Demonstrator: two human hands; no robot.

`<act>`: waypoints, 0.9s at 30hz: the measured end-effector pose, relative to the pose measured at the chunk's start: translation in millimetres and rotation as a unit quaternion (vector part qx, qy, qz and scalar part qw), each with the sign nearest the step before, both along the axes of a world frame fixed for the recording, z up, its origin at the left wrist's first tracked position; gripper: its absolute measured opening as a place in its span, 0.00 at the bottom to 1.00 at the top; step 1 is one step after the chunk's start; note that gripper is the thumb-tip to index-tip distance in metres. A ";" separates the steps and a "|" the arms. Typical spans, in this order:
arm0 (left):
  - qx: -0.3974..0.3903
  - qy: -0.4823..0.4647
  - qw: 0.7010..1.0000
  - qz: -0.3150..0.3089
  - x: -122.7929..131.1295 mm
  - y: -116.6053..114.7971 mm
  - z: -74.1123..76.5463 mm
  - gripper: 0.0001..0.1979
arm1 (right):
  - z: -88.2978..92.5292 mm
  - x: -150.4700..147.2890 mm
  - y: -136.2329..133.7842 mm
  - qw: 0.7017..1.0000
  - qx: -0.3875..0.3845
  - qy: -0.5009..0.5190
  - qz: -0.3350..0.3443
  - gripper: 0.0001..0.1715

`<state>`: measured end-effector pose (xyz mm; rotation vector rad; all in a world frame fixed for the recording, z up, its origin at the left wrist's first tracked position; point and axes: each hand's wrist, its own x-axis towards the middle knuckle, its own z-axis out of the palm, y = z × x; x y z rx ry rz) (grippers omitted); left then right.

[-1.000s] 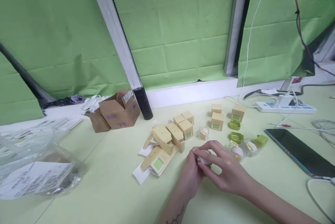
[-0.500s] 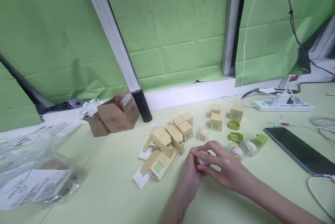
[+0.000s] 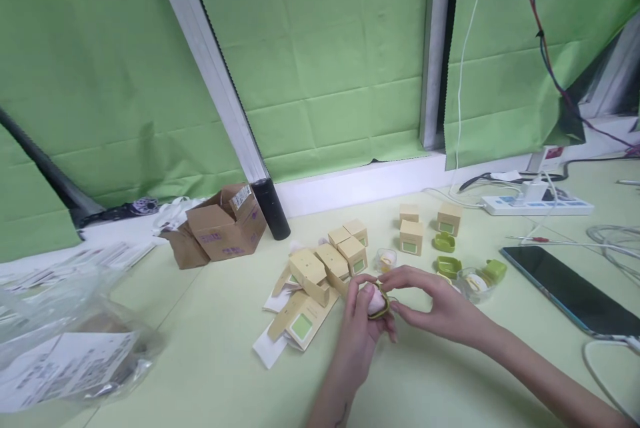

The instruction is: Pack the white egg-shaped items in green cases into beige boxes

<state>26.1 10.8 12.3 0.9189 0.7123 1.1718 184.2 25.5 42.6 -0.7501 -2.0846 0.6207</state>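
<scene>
Left of the black rectangular smartphone (image 3: 575, 288), in the head view, our left hand (image 3: 361, 321) pinches a rounded white object with a green rim (image 3: 376, 303) between thumb and fingers. Our right hand (image 3: 440, 308), thumb and forefinger parted, meets the rim; whether it grips, we cannot tell. Small green plastic trays (image 3: 449, 268) lie nearer the smartphone.

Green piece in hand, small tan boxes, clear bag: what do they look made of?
Green piece: probably smooth plastic or silicone, given its rounded moulded rim. Small tan boxes: likely matte card, with crisp edges. Clear bag: seemingly thin glossy plastic film; transparent and crinkled.
</scene>
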 end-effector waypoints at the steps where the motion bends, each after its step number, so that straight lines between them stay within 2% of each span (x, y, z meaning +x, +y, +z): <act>1: -0.003 0.005 1.000 -0.002 -0.8 0.6 0.1 0.13 | -0.7 0.0 0.3 1.000 0.002 -0.001 -0.002 0.13; 6: -0.005 0.056 0.998 -0.031 -3.8 0.0 -1.0 0.16 | -3.1 -4.5 -2.5 0.999 0.019 -0.008 -0.024 0.09; 14: 0.021 0.127 0.992 0.010 4.6 -3.1 -8.6 0.20 | -18.7 -14.4 -7.7 0.979 0.135 -0.092 -0.126 0.09; 19: 0.028 0.133 0.991 -0.004 4.8 -2.3 -6.8 0.19 | -17.6 -16.3 -10.3 0.972 0.159 -0.112 -0.134 0.07; 27: -0.011 0.120 0.991 -0.062 1.4 -4.5 0.7 0.17 | -20.1 -15.9 -10.9 0.965 0.200 -0.089 -0.142 0.07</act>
